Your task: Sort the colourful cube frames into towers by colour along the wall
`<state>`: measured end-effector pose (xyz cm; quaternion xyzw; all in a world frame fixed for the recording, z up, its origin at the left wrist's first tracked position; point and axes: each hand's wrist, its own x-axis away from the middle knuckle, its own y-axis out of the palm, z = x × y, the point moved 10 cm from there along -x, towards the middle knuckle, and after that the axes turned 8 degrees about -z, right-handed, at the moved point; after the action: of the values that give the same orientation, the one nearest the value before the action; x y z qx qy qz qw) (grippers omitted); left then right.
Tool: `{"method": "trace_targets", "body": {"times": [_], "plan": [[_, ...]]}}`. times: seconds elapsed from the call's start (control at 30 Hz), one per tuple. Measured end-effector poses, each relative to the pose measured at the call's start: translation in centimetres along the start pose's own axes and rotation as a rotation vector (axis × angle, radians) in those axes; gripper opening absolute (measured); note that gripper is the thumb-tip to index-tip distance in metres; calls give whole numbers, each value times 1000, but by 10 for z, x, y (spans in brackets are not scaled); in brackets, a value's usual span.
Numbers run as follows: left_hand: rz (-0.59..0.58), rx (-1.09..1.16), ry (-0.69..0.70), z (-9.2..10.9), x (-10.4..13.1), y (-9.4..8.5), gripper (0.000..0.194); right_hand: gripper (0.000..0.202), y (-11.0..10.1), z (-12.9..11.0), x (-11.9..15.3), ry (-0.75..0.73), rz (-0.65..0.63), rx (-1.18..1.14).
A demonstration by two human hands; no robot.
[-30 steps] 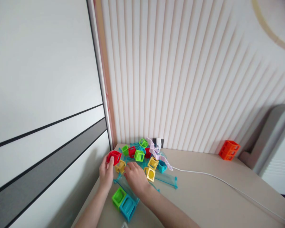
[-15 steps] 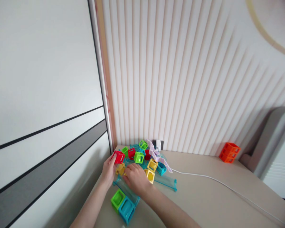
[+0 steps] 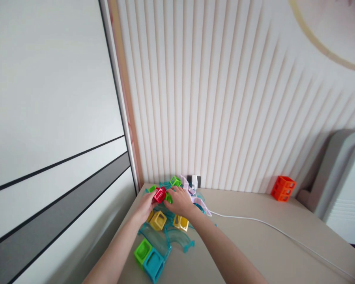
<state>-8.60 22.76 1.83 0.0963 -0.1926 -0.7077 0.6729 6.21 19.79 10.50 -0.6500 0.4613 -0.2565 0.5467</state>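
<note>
Over the pile of toy blocks, my left hand (image 3: 146, 206) grips a red block (image 3: 159, 195). My right hand (image 3: 179, 200) is just to its right, with bent fingers on a green block (image 3: 168, 198) that they partly cover. Yellow blocks (image 3: 158, 221) lie below my hands, and another yellow block (image 3: 181, 223) sits under my right wrist. Nearer to me, a green block (image 3: 142, 251) and a blue block (image 3: 154, 264) stand joined, beside clear teal track pieces (image 3: 178, 236).
A lilac zigzag piece (image 3: 199, 203) lies by a wall plug (image 3: 194, 181). A white cable (image 3: 254, 219) runs right across the table (image 3: 239, 248). An orange block stack (image 3: 283, 188) stands near a grey-white appliance (image 3: 343, 189). A white panel (image 3: 56, 98) bounds the left.
My left hand has moved right with the red block. My right hand has moved up and away from the yellow blocks to the green block. A curved teal track piece now shows.
</note>
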Motion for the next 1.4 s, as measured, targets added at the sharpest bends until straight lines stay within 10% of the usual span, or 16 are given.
{"method": "trace_targets", "body": {"times": [0.63, 1.4], "plan": [[45, 160, -169, -27, -20, -10, 34, 29, 15, 5, 4, 87, -23, -12], [44, 365, -131, 9, 14, 17, 26, 37, 20, 5, 1, 161, -60, 69]]}}
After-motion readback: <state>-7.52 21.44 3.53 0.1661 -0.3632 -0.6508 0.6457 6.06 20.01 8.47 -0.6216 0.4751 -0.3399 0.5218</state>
